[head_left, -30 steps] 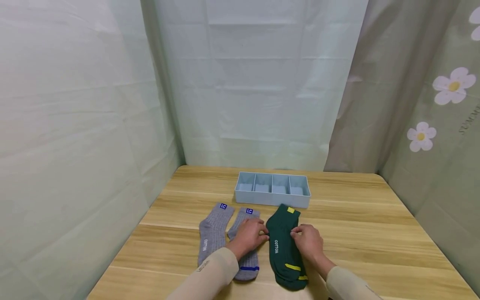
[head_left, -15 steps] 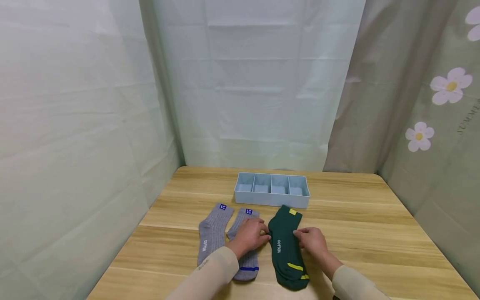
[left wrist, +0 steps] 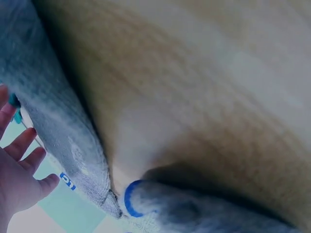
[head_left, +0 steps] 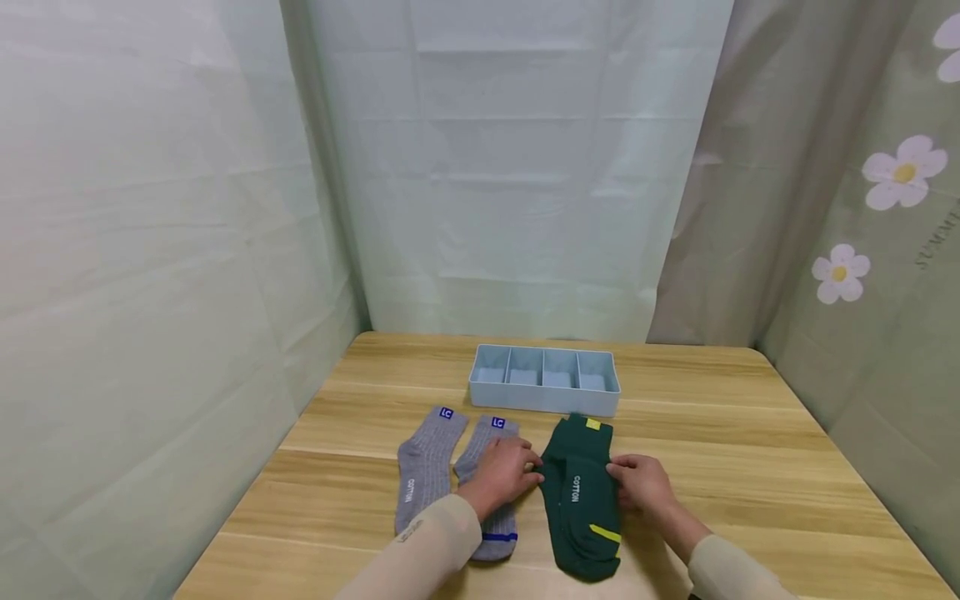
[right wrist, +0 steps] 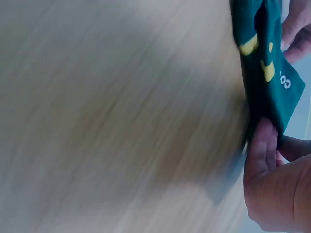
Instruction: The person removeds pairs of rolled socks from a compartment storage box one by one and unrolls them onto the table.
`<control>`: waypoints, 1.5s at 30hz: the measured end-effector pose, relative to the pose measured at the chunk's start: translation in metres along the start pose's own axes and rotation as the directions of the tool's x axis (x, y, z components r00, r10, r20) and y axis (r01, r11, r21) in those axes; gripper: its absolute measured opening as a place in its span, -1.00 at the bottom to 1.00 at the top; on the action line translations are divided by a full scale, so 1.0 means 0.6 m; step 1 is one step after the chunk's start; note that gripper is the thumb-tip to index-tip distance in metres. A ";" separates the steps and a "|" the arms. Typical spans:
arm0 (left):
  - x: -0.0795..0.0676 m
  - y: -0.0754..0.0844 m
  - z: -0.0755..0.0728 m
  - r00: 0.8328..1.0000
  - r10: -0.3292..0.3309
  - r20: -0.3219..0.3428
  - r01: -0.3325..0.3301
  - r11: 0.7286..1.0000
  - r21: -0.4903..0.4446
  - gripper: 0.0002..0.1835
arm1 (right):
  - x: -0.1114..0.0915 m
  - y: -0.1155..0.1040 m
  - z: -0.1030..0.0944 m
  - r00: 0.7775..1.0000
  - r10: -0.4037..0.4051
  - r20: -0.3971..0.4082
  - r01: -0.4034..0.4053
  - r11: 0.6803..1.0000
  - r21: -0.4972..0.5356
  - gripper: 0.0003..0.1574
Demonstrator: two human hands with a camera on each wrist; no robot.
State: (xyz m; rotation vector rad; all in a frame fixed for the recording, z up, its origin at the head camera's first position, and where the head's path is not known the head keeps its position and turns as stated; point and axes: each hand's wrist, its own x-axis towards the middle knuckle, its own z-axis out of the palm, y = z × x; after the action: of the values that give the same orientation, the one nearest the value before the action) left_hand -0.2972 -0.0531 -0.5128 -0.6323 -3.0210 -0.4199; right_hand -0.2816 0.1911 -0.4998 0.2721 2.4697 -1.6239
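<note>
Two dark green socks lie overlapped in front of me. The upper green sock (head_left: 588, 500), with yellow marks and COTTON lettering, is shifted right, so the lower green sock (head_left: 552, 487) shows along its left side. My right hand (head_left: 643, 485) pinches the upper sock's right edge; in the right wrist view the fingers (right wrist: 262, 145) bend the fabric up. My left hand (head_left: 501, 477) has thumb and forefinger on the lower sock's left edge, its other fingers spread above a grey sock (head_left: 486, 435). Another grey sock (head_left: 430, 467) lies farther left, partly under my sleeve.
A pale blue box (head_left: 543, 398) with several compartments stands behind the socks, near the back of the wooden table (head_left: 750, 467). Light curtains (head_left: 517, 208) hang behind and on both sides, close to the table edges.
My right hand has moved right, drawing the upper green sock with it and uncovering more of the lower one. The left hand has stayed almost still.
</note>
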 end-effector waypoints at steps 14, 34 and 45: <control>0.001 0.004 -0.005 1.000 -0.005 0.008 0.005 1.000 0.022 -0.76 | -0.012 0.029 -0.069 1.000 0.014 0.015 -0.013 0.998 -0.060 -0.64; -0.001 0.010 -0.012 1.000 0.008 0.017 -0.010 0.997 0.082 -0.74 | -0.036 0.047 -0.101 0.883 -0.456 0.109 0.402 0.617 -0.677 -0.55; -0.001 0.025 -0.006 0.985 0.089 0.148 -0.101 0.991 0.082 -0.36 | -0.028 0.083 -0.072 0.783 -0.440 0.440 0.615 0.440 -0.654 -0.13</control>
State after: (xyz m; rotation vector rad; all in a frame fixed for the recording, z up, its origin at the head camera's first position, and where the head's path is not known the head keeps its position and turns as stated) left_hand -0.2907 -0.0411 -0.5055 -0.8305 -3.1053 -0.2444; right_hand -0.2549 0.2491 -0.5229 -0.8516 2.9366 -0.4392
